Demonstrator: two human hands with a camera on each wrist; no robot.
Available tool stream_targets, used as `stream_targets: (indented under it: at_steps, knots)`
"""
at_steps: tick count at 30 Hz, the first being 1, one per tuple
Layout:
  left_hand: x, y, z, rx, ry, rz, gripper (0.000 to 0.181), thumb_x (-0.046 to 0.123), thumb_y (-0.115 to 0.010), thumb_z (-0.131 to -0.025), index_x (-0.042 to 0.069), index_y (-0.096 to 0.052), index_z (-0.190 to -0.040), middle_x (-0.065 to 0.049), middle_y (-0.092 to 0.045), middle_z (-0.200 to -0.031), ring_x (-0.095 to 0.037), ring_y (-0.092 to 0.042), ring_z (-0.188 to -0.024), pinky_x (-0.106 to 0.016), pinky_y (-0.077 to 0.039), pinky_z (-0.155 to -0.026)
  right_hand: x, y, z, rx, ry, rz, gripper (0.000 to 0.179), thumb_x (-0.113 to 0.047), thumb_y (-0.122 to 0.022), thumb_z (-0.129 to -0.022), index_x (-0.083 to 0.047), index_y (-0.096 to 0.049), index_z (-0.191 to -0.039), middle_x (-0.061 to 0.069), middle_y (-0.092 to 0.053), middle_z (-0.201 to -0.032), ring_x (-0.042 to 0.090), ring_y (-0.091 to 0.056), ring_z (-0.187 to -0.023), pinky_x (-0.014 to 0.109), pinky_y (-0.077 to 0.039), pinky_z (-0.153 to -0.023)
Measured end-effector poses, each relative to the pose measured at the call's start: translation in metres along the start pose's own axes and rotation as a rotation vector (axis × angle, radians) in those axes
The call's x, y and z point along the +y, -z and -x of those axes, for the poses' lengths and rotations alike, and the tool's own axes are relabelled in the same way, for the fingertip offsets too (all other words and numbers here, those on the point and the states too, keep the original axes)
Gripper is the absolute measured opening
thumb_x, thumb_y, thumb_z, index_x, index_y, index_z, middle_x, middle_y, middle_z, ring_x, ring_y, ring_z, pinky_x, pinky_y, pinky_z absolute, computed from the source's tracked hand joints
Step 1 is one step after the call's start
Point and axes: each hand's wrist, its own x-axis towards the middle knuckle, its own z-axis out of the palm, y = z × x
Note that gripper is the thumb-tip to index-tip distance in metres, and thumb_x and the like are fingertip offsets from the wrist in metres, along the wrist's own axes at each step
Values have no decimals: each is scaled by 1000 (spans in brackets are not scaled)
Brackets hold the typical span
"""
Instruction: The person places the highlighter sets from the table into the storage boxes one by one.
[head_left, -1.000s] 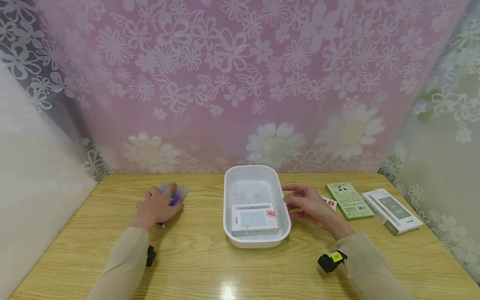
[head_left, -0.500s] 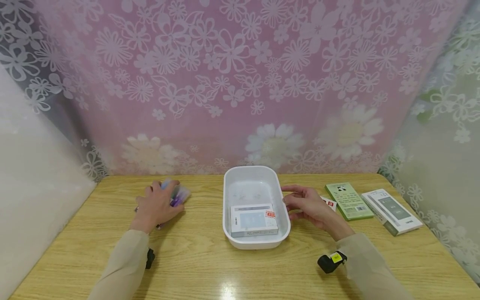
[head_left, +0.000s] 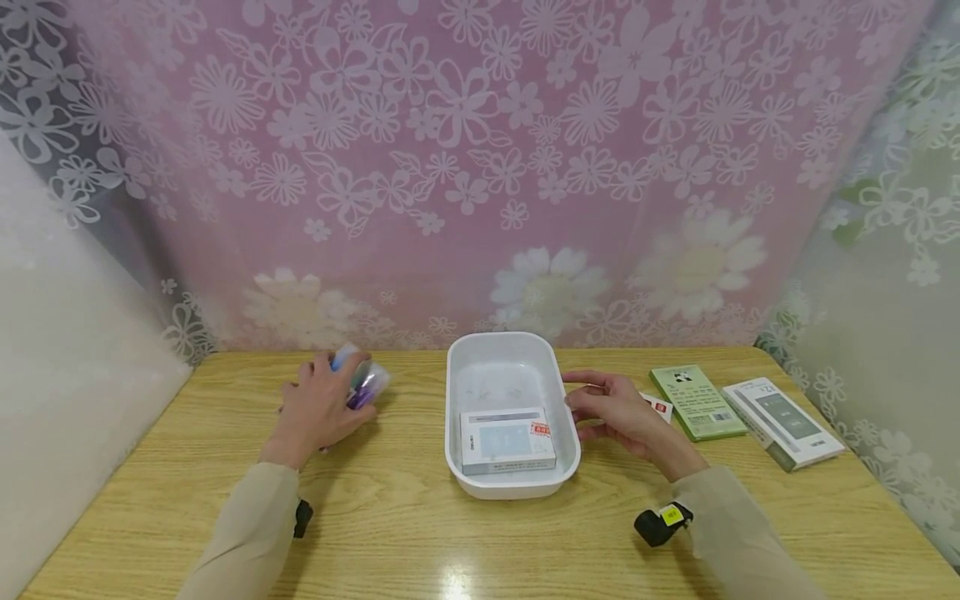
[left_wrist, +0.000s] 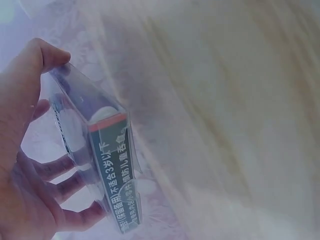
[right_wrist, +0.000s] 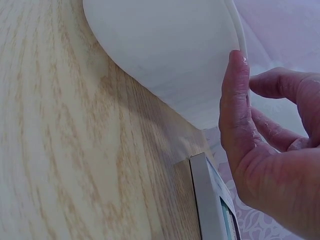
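In the head view my left hand [head_left: 318,410] holds a clear plastic box [head_left: 369,385] with blue and purple colours above the table's left side. The left wrist view shows the thumb on one edge of this clear box [left_wrist: 112,150] and the other fingers curled behind it; a dark label with white print runs along its side. My right hand [head_left: 618,412] touches the right rim of a white plastic basin [head_left: 504,485] with mostly straight fingers. Inside the basin, at its near end, lies a white box [head_left: 508,442] with a pale blue panel and red print.
Right of the basin lie a green box [head_left: 701,404] with a panda picture and a white box with a grey-green panel [head_left: 783,421]. A small white box with a red mark [head_left: 660,406] is partly hidden by my right hand. A floral curtain [head_left: 450,208] hangs behind the wooden table [head_left: 390,533].
My left hand has shifted slightly right and up with the clear plastic box, which is now tilted. The right hand has stayed at the basin's rim.
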Motion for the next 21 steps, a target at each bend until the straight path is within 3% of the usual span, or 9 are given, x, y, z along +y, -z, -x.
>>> stream_targets:
  at_steps: [8, 21]
  knots:
    - [17, 11, -4, 97, -81, 8, 75, 54, -69, -88, 33, -38, -153, -31, -39, -150, -56, -49, -123, -75, -48, -81, 0, 0, 0, 8, -8, 1, 61, -19, -64, -99, -3, -40, -153, 2, -72, -105, 15, -71, -88, 26, -61, -67]
    - [46, 26, -9, 218, -207, 4, 72, 48, -70, -84, 29, -45, -149, -29, -43, -148, -53, -55, -120, -70, -52, -82, 1, 0, -1, 0, -9, -13, 60, -18, -64, -99, -4, -40, -153, 3, -73, -107, 16, -72, -88, 27, -61, -68]
